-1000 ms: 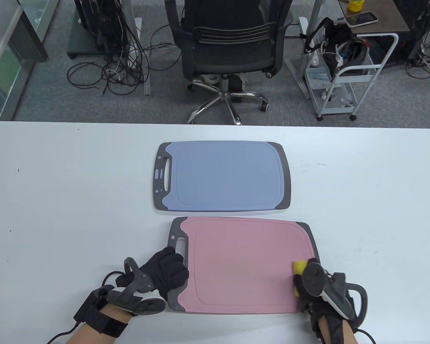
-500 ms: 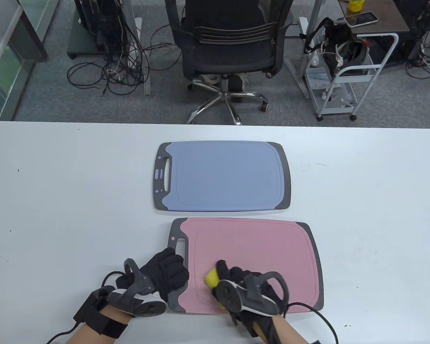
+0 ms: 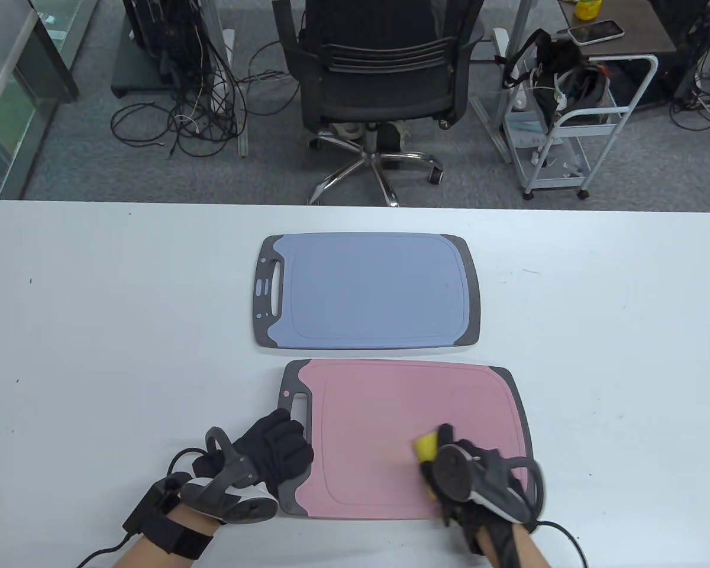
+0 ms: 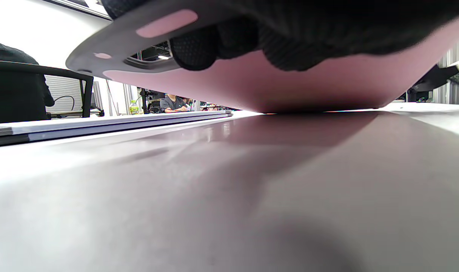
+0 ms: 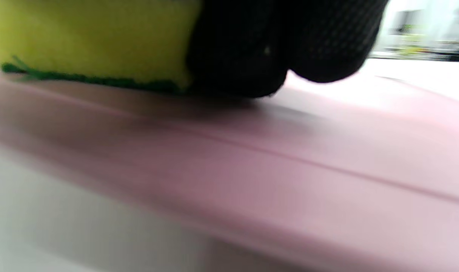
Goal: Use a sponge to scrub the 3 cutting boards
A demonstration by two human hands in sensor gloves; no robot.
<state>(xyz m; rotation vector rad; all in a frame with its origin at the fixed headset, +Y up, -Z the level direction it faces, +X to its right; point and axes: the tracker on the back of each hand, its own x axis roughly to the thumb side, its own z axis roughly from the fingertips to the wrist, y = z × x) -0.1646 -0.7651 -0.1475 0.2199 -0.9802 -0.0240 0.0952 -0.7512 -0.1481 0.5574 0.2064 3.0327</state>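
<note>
A pink cutting board (image 3: 378,426) lies at the table's near edge, its grey handle end to the left. My left hand (image 3: 287,435) grips that handle end; in the left wrist view its fingers (image 4: 229,41) curl round the pink board's (image 4: 290,87) edge, which looks slightly raised. My right hand (image 3: 444,449) presses a yellow sponge (image 3: 426,445) onto the board's lower right middle. Up close, the sponge (image 5: 90,37) shows its green scrub side down on the pink surface (image 5: 290,181), with gloved fingers (image 5: 274,45) beside it. A blue cutting board (image 3: 367,290) lies flat just behind, untouched.
The white table (image 3: 94,331) stretches wide on both sides of the boards. Beyond its far edge stand a black office chair (image 3: 378,77), a white wire cart (image 3: 568,118) and floor cables (image 3: 177,118).
My right hand swept the sponge from the pink board's right edge to its left side, then back toward the right middle. The left hand stayed on the handle end.
</note>
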